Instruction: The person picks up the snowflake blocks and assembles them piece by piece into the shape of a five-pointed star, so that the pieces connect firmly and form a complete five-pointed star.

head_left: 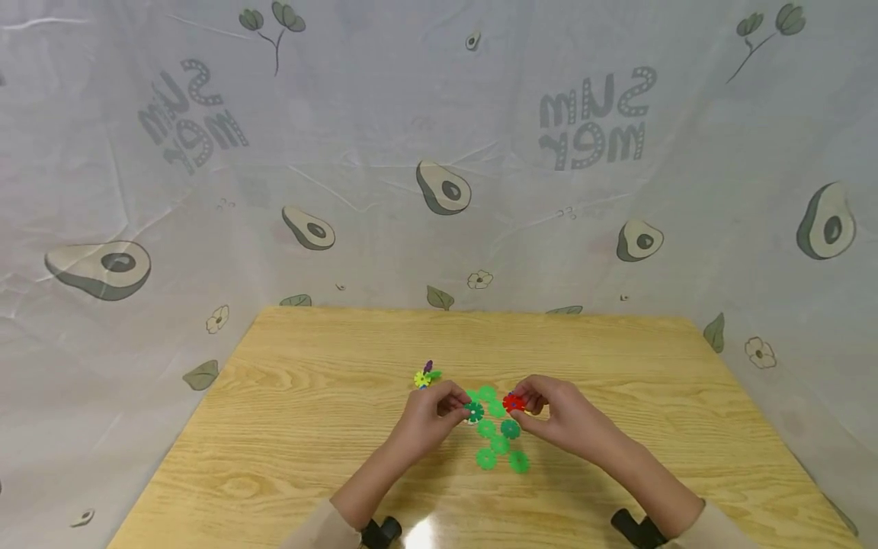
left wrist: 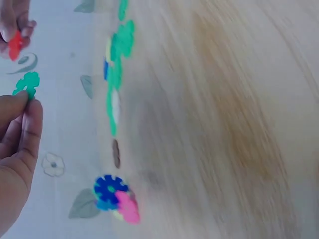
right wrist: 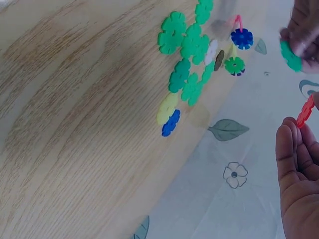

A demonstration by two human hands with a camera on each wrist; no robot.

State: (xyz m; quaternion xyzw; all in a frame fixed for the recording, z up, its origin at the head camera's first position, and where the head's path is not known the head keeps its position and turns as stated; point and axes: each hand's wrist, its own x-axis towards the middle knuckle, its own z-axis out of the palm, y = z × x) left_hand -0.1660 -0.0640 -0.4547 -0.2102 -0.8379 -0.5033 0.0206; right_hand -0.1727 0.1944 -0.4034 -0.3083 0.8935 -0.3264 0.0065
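Nearest the camera, at the bottom of the head view, come two pale sleeves [head_left: 318, 528], with a black device [head_left: 381, 532] at the left wrist and another at the right. Above them, right of centre, the left hand [head_left: 425, 415] pinches a dark green notched disc [head_left: 474, 412] between thumb and fingers; the right hand [head_left: 559, 415] pinches a red disc [head_left: 514, 403] the same way. From where I stand, I'd judge the gap between these two matters most: the red disc lies to the right of the left fingers, slightly higher in the frame, not touching the green one. Both are round, so neither has a long axis; the right wrist view shows the red one nearly edge-on. Between and below the hands, light green discs [head_left: 486, 428] lie on the bench [head_left: 309, 427], with one darker disc [head_left: 510, 428] nearer the right hand; whether they interlock I can't tell. Just beyond the left hand sits a small multicoloured cluster [head_left: 422, 379]. Behind hangs a printed cloth [head_left: 439, 99], reading "summer" in mirrored letters at upper left and upper right. I can read no label on the discs.
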